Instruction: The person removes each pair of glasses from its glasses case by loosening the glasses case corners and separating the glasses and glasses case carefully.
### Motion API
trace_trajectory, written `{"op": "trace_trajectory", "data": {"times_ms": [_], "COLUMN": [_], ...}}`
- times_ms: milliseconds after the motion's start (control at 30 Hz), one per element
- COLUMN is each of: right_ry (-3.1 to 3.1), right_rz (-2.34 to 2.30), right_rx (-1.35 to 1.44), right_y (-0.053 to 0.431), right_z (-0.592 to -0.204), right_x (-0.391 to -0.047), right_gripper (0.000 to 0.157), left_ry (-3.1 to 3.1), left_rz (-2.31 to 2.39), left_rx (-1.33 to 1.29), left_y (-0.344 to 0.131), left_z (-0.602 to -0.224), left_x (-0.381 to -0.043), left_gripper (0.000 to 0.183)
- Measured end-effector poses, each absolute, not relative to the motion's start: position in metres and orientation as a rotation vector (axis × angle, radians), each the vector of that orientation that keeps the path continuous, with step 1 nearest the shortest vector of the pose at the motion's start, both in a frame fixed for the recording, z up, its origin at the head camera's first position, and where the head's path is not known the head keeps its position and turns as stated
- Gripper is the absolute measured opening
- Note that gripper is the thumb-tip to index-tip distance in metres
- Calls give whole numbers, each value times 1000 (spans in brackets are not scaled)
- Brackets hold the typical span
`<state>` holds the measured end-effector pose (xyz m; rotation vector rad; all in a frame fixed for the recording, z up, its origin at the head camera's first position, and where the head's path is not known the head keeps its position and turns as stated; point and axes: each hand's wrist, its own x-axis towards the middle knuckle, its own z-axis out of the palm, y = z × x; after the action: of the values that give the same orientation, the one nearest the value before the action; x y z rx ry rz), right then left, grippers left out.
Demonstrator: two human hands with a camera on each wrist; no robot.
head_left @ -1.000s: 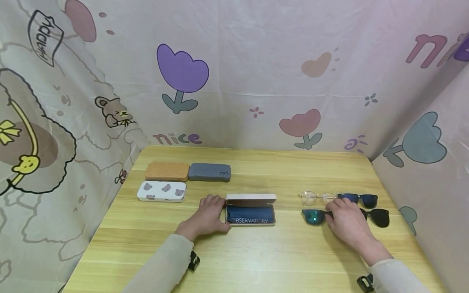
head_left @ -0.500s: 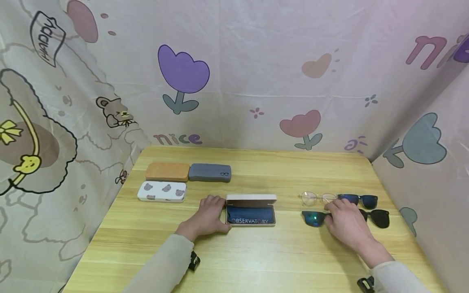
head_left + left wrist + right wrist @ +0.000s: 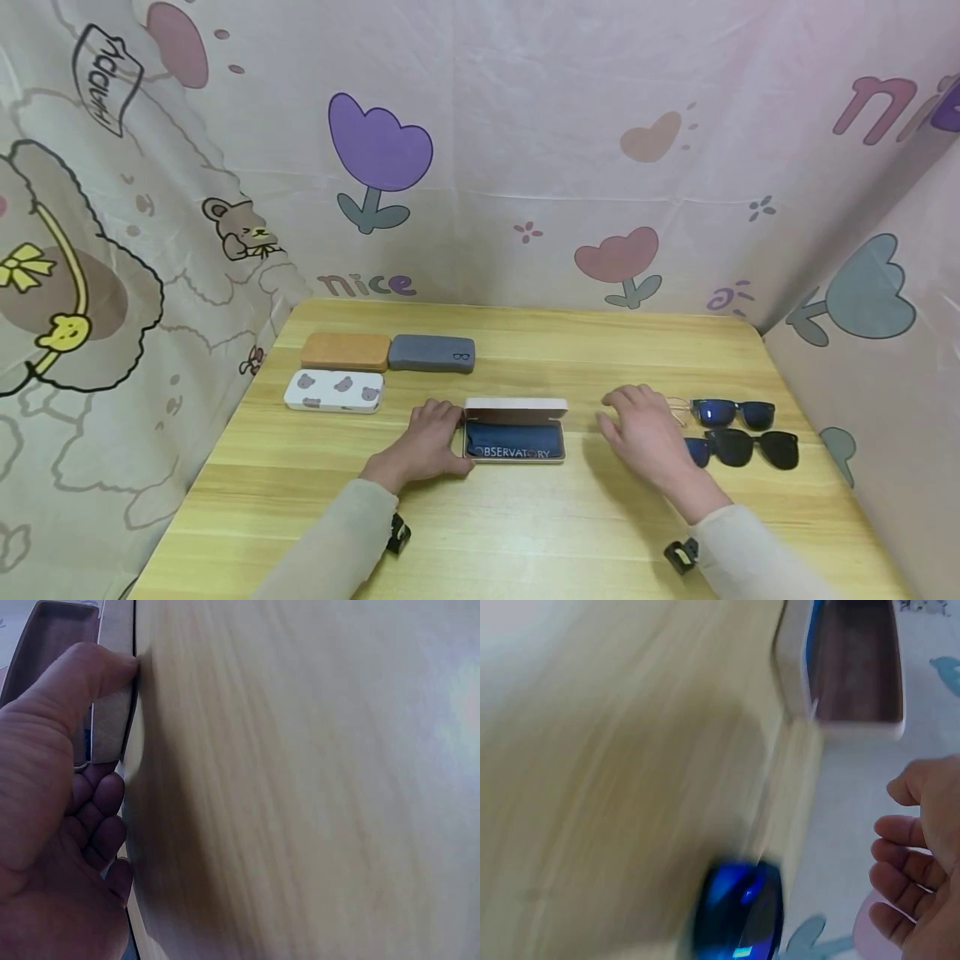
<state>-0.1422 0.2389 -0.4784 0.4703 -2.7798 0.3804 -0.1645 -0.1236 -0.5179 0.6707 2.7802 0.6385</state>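
Note:
My left hand (image 3: 420, 442) grips the left end of an open glasses case (image 3: 555, 408), its thumb at the front edge. A folded dark blue cloth (image 3: 513, 437) with "OBSERVATORY" lettering lies inside. In the left wrist view, the thumb presses on the case's pale wall (image 3: 112, 724). My right hand (image 3: 648, 437) hovers right of the case, fingers loosely bent and holding nothing. It partly hides thin wire-rimmed glasses (image 3: 678, 408) and blue-lensed sunglasses (image 3: 697, 452). A blue lens (image 3: 739, 911) shows blurred in the right wrist view.
Black sunglasses (image 3: 750, 448) and another blue-lensed pair (image 3: 733, 413) lie at the table's right. Three closed cases stand back left: orange (image 3: 345, 352), grey (image 3: 432, 353) and white with bear heads (image 3: 334, 392). Printed curtains (image 3: 487, 150) border the wooden table (image 3: 525, 533).
My right hand has left the sunglasses at the right and moved leftward, toward the open case, carrying nothing. My left hand stays on the case.

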Motion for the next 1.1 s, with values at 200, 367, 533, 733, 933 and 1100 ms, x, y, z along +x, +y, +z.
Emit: {"op": "trace_trajectory", "data": {"times_ms": [200,367,533,733,933,1100], "right_ry": [-2732,-2737,-2758,-2770,-2763,-2740], "right_rz": [504,519,514,513,489,449], "right_rx": [495,428,353,339,362,408], "right_y": [195,171,165,165,165,165], "right_z": [-476,-474,-474,-473,-472,-473], "right_x": [-151,-153,-153,-150,-147,-144], "right_gripper": [27,24,26,26,27,27], "left_ry": [2782,2787,2798,2795,2798,2788], "left_rz": [621,637,623,623,615,624], "left_rx": [673,677,676,688,678,672], "left_y": [-124,-123,-122,-123,-123,-123], "left_z": [-519,-520,-520,-520,-520,-519], "left_x": [-165,-166,-166,-167,-167,-167], "left_gripper": [75,73,72,72,75,81]}}
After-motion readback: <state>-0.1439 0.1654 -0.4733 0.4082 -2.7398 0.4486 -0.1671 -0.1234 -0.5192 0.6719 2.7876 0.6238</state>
